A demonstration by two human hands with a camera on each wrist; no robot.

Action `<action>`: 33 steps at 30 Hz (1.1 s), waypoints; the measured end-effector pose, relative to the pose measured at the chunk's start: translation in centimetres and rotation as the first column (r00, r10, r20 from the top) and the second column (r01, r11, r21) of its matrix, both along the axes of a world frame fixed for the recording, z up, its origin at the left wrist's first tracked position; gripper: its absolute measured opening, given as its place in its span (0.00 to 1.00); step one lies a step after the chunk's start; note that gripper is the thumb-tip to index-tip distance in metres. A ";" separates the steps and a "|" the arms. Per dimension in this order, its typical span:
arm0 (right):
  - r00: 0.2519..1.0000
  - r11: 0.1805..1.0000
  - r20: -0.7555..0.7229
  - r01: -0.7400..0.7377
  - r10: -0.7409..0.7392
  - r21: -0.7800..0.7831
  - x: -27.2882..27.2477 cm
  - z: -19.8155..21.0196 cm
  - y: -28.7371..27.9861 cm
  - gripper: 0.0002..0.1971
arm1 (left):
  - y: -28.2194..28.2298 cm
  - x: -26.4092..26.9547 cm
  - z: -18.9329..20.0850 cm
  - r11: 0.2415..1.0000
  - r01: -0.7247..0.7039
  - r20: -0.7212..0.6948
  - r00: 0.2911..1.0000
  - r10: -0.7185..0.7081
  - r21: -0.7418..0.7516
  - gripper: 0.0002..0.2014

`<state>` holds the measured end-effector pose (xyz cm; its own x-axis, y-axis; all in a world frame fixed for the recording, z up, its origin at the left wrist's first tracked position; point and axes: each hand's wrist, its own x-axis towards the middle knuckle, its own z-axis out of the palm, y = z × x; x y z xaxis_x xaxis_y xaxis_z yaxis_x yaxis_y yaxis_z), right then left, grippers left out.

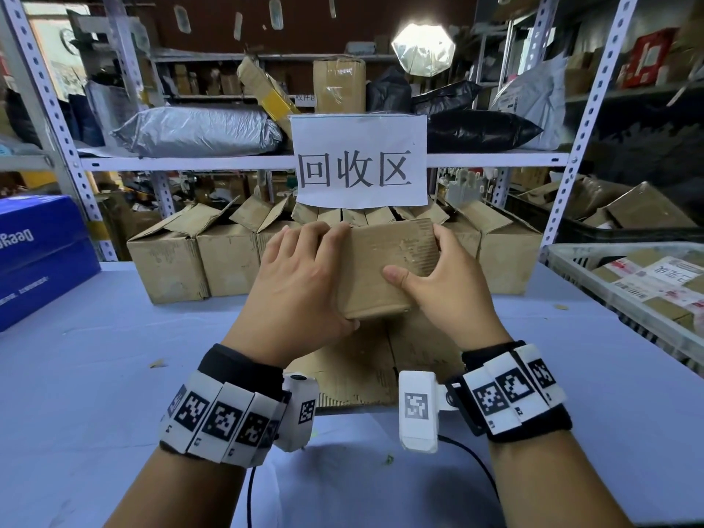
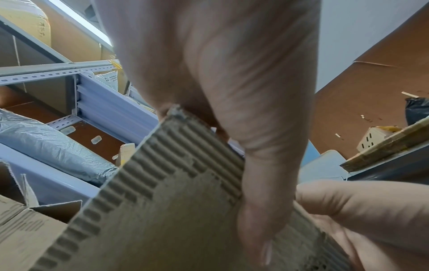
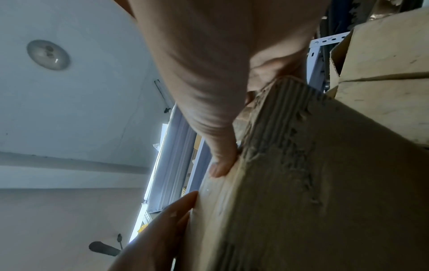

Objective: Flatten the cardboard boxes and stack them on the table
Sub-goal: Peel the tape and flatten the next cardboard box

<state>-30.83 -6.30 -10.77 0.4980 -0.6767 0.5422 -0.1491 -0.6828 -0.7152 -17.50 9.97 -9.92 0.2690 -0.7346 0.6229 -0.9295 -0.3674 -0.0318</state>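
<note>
Head view: left hand [image 1: 301, 283] and right hand [image 1: 449, 287] both clamped on cardboard box [image 1: 381, 268], held above flattened cardboard [image 1: 381, 360] lying on desk [image 1: 114, 356].

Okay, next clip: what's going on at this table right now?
A person holds a small cardboard box in the air over the table, left hand gripping its left side, right hand its right, thumb on the near face. Flattened cardboard lies directly below. A row of open boxes stands behind, not yet flattened.
</note>
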 end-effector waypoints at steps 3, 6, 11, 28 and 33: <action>0.999 0.997 -0.019 0.043 -0.044 -0.068 0.0 0.2 0.0 0.31 | 0.1 0.0 0.0 1.000 0.001 -0.004 1.000 -0.001 -0.014 0.59; 0.999 0.997 -0.002 0.041 -0.041 -0.059 -0.1 0.1 -0.1 0.25 | 0.1 0.1 -0.1 1.000 0.008 -0.011 1.000 -0.008 -0.022 0.59; 0.999 0.999 -0.031 -0.034 0.034 -0.007 0.1 -0.1 0.0 0.40 | -0.1 -0.1 -0.1 0.999 -0.007 -0.031 1.000 0.006 -0.036 0.58; 0.999 0.996 -0.043 0.028 -0.032 -0.085 0.1 -0.1 -0.3 0.29 | -0.1 -0.2 -0.3 0.998 -0.022 -0.036 0.999 0.020 -0.053 0.58; 0.996 0.997 -0.043 -0.077 0.076 -0.014 0.3 -0.7 0.5 0.51 | -0.3 -0.2 -0.2 0.998 -0.029 -0.037 0.999 0.027 -0.054 0.59</action>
